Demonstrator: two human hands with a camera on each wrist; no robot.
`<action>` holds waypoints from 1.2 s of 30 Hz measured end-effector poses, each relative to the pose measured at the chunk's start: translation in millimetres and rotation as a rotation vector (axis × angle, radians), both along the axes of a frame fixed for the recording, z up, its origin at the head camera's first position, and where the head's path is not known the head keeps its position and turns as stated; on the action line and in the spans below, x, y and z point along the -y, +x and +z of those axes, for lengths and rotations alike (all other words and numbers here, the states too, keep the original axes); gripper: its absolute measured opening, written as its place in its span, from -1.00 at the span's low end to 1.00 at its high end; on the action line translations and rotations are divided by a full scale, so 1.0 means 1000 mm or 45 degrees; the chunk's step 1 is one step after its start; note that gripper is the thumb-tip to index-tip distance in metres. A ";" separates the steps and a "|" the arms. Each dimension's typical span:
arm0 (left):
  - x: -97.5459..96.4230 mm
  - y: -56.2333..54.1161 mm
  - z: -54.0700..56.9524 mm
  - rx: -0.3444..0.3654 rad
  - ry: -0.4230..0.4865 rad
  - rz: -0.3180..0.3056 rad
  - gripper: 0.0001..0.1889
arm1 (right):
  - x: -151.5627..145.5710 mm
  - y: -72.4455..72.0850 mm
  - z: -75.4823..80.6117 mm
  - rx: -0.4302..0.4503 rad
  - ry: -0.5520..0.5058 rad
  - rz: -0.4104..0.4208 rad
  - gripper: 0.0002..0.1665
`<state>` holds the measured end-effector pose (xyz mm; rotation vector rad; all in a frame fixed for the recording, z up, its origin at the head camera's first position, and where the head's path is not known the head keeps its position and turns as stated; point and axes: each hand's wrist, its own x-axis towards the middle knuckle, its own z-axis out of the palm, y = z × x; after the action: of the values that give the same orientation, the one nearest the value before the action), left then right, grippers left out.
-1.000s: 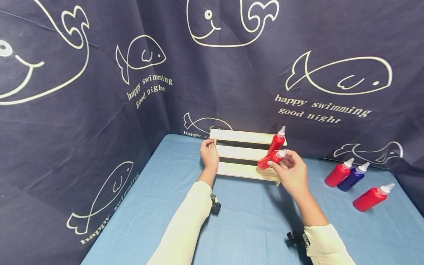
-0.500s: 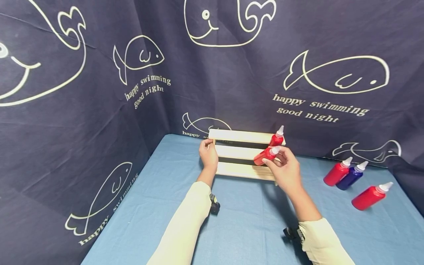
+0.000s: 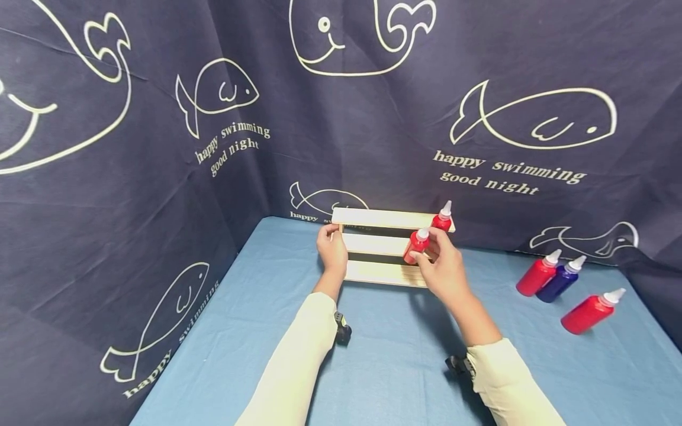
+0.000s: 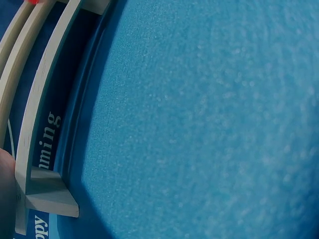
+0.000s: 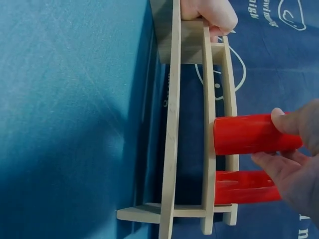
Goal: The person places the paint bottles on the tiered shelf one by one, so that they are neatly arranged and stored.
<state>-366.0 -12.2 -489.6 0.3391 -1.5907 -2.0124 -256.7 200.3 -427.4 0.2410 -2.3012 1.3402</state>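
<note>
A pale wooden three-tier rack (image 3: 373, 243) stands on the blue cloth. My left hand (image 3: 333, 251) grips its left end, fingers curled behind the side. My right hand (image 3: 446, 267) pinches a red squeeze bottle (image 3: 415, 247) with a white nozzle, close to upright at the middle tier. In the right wrist view the base of this held bottle (image 5: 241, 134) is right at the middle slat (image 5: 209, 99). Beside it, to the right, a second red squeeze bottle (image 5: 244, 187) stands on that tier, partly hidden behind my right hand in the head view.
To the right on the blue cloth (image 3: 373, 355) stand a red bottle (image 3: 535, 278), a dark blue bottle (image 3: 556, 285) touching or overlapping it in view, and another red bottle (image 3: 586, 315) nearer me. A dark curtain (image 3: 341, 130) with fish drawings rises behind and at left.
My right hand has moved left along the rack with the red bottle, bringing it from a strong tilt to nearly upright. The left hand keeps its grip on the rack.
</note>
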 end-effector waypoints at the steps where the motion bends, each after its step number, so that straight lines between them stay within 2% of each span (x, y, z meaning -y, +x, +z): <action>1: 0.000 0.000 0.000 0.000 0.001 -0.001 -0.81 | 0.001 -0.001 0.000 0.001 0.008 0.000 -0.31; 8: 0.002 0.001 0.003 0.006 -0.001 -0.006 -0.81 | 0.005 -0.010 0.003 0.022 0.042 0.022 -0.27; 20: 0.002 0.000 0.002 0.015 -0.011 -0.015 -0.81 | 0.011 -0.024 0.000 0.148 0.039 0.084 -0.15; 36: 0.000 0.002 0.003 0.031 0.006 -0.013 -0.81 | 0.018 -0.033 -0.008 0.147 0.220 -0.018 -0.02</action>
<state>-364.0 -12.1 -487.0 0.3595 -1.6056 -2.0272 -289.5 181.8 -435.7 0.2069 -2.5137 1.1766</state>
